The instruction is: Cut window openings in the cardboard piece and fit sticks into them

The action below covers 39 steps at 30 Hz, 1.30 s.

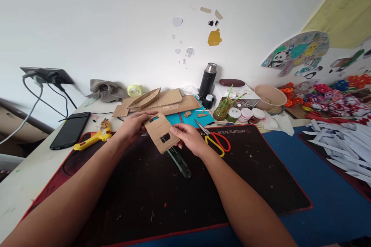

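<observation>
The person's left hand (136, 125) pinches the far left edge of a flat brown corrugated cardboard piece (158, 132), and the right hand (189, 137) pinches its right edge, thumb on top. The cardboard piece is between the two hands, over a large black red-edged mat (139, 197); its long axis slants from far left to near right. Two holes are cut through it, one near each end: the left hand is nearer the far hole, the right hand nearer the near one. One dark green box cutter (180, 163) reaches out from beneath the near end, its far part hidden; whether the right hand's fingers touch it cannot be told. Just right of the right hand lies one pair of scissors with red and yellow handles (213, 135). Left of the left hand are one yellow glue gun (94, 139) and, farther out, one black phone (70, 130) on the pale tabletop (17, 197). Beyond the hands sit one boat-shaped cardboard form (145, 99), three small lidded jars (246, 114) and one black flask with a silver cap (208, 82).
</observation>
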Each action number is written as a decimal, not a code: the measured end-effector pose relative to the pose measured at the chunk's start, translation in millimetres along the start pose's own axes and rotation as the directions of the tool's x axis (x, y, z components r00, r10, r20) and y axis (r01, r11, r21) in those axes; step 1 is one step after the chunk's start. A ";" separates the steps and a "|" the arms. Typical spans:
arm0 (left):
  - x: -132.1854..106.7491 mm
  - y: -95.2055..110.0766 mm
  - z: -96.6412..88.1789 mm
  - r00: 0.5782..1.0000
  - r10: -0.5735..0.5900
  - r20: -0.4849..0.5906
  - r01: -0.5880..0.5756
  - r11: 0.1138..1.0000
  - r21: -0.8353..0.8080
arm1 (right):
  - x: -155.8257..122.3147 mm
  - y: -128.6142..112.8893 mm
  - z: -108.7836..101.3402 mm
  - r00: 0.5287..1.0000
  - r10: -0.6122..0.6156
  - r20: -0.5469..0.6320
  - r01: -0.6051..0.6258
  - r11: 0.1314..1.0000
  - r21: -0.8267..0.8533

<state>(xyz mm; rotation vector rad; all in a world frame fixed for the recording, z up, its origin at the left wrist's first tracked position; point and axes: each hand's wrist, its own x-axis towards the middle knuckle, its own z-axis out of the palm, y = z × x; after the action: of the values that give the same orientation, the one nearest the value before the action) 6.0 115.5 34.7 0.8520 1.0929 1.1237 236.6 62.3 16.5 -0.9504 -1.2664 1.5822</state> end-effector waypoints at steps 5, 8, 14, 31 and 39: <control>-1.7 -8.4 6.0 0.998 -0.058 0.026 0.058 0.998 0.002 | -3.3 -3.9 2.5 1.000 -0.016 0.022 0.014 0.998 0.054; -4.3 -10.0 9.2 0.994 -0.086 0.064 0.085 0.996 0.008 | -3.6 -5.0 3.4 0.999 -0.040 0.011 0.040 0.998 0.055; -11.0 -11.6 16.6 0.987 -0.129 0.098 0.126 0.991 0.044 | -2.8 -2.4 3.9 0.996 -0.082 -0.031 0.083 0.996 0.021; -5.2 -12.9 10.8 0.997 -0.071 -0.027 0.075 0.976 0.202 | -1.6 -2.2 4.6 0.998 0.006 0.061 -0.009 0.999 0.048; -3.2 -16.8 9.0 0.999 -0.051 -0.002 0.050 0.972 0.230 | -3.2 -0.7 5.2 0.994 0.022 0.109 -0.023 1.000 0.008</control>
<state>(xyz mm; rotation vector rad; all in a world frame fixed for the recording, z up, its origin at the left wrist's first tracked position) 18.8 108.3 22.2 1.0009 1.2516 0.9644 233.0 57.8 18.4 -0.8853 -1.3267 1.6753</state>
